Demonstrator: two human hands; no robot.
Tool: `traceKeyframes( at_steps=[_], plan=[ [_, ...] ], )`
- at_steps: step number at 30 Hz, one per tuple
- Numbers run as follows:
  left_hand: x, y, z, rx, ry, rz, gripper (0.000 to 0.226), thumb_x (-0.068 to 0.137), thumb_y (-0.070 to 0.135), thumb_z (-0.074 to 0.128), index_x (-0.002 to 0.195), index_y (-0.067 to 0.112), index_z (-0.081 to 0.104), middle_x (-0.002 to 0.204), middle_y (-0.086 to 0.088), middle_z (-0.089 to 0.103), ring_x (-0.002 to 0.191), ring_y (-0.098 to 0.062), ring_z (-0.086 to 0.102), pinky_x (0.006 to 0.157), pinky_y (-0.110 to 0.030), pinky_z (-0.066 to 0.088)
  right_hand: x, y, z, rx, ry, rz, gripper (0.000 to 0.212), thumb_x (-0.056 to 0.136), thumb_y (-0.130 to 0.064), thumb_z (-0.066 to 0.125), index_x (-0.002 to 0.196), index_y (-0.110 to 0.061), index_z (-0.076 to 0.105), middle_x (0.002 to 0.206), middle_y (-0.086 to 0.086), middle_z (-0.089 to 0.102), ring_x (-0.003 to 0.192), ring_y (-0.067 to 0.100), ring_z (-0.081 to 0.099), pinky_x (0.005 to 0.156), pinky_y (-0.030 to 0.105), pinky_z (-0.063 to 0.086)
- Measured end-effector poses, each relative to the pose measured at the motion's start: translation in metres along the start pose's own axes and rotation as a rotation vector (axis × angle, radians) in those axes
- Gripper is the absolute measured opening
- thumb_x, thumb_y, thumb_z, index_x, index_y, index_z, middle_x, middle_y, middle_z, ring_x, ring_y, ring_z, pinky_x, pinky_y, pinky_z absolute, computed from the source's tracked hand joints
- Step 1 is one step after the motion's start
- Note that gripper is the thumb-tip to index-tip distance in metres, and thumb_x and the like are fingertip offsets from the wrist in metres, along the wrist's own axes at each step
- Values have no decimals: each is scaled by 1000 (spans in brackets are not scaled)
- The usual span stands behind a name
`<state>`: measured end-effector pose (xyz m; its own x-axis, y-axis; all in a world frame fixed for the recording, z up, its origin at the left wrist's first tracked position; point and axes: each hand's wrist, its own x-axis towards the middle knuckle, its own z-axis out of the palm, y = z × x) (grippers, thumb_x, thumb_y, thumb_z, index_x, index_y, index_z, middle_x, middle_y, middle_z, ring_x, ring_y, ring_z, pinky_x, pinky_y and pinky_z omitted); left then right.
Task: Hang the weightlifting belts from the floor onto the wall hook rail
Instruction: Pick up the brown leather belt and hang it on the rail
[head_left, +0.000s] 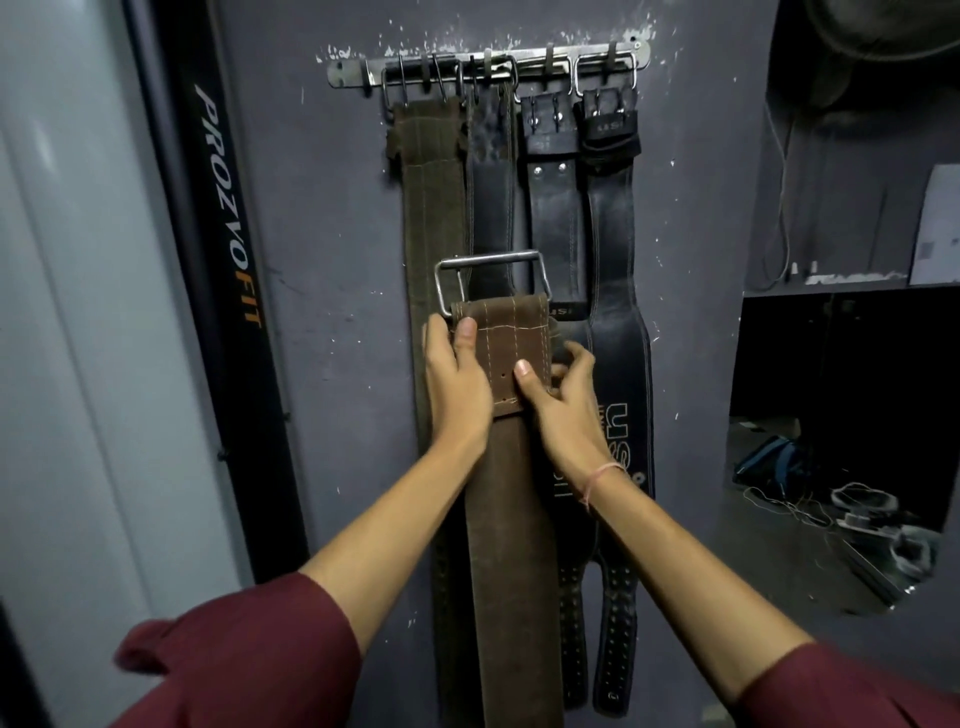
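Hands first: my left hand (457, 374) clamps the left edge of the brown suede belt (506, 467) just under its steel buckle (491, 275), thumb pressed flat on the front, and my right hand (563, 410) pinches the right edge with its thumb on the stitched flap and its fingers curled behind. I hold the belt upright in front of the wall, its buckle well below the hook rail (488, 65) and its tail dropping out of view at the bottom. Four belts already hang from the rail: an olive-brown belt (434, 208) at the left, then three black leather belts (608, 234). My worry is the rail itself, which looks crowded; I cannot tell which hook is free. If I lift blindly, the buckle could snag a hanging belt and knock it off, or miss the hook so the heavy strap slips from my grip.
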<state>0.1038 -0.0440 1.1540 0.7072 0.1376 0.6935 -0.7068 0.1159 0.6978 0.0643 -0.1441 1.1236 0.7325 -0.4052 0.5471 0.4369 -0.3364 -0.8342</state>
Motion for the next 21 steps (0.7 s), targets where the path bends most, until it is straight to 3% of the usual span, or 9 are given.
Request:
traceKeyframes(
  at_steps=[2,4,6,8,11,14,17,19,21],
  plan=[
    [1,2,1,-28,18,-11,24,105,26,41,88,9,44,84,-11,49,76,-17,47,73,-36,44,10,-7,-3,-36,14,-95,64,93,-60,47,145,-31,24,141,2,43,126,18,49,109,41,41],
    [3,3,1,-33,21,-4,24,105,23,42,87,8,44,82,-9,48,75,-14,45,71,-32,41,24,-18,-5,-75,18,-152,52,97,-59,35,138,-28,38,139,1,48,129,19,47,110,42,39],
    [6,3,4,-36,19,15,27,105,23,43,86,3,44,82,-9,48,74,-17,44,70,-34,40,36,-28,-5,-23,-17,-140,47,102,-52,32,118,-16,56,118,7,63,114,21,58,100,44,48],
    [11,5,7,-33,36,26,27,105,23,43,87,4,45,82,-9,48,74,-17,44,69,-35,41,46,-37,-5,1,-29,-157,44,104,-45,34,102,-9,61,106,10,65,100,19,62,91,38,52],
    [20,10,8,-26,48,65,25,105,23,42,90,4,48,81,-6,51,74,-10,47,70,-27,43,57,-39,-3,18,-9,-232,44,104,-41,39,98,-2,59,109,12,54,97,17,55,93,40,50],
    [30,14,6,-12,46,102,26,105,22,42,94,1,52,84,-5,55,76,-10,51,72,-26,45,67,-44,3,153,-15,-250,44,102,-38,43,95,3,56,104,24,58,89,31,58,86,49,52],
    [41,18,3,55,103,123,28,105,25,41,99,2,55,88,-10,62,81,-15,57,75,-30,50,76,-51,13,271,-61,-230,40,104,-29,45,97,8,59,88,16,61,79,23,58,71,35,52],
    [49,19,-1,89,135,111,27,106,26,39,100,6,57,87,-4,63,79,-11,59,73,-27,50,82,-55,22,285,-79,-266,43,103,-28,48,94,12,57,81,13,57,76,20,54,68,34,47],
    [62,19,-9,88,150,90,32,106,28,36,100,5,57,87,-4,63,78,-14,59,75,-33,51,85,-60,28,261,-104,-327,37,102,-28,50,90,6,58,77,3,58,72,11,54,65,29,47]
  ],
)
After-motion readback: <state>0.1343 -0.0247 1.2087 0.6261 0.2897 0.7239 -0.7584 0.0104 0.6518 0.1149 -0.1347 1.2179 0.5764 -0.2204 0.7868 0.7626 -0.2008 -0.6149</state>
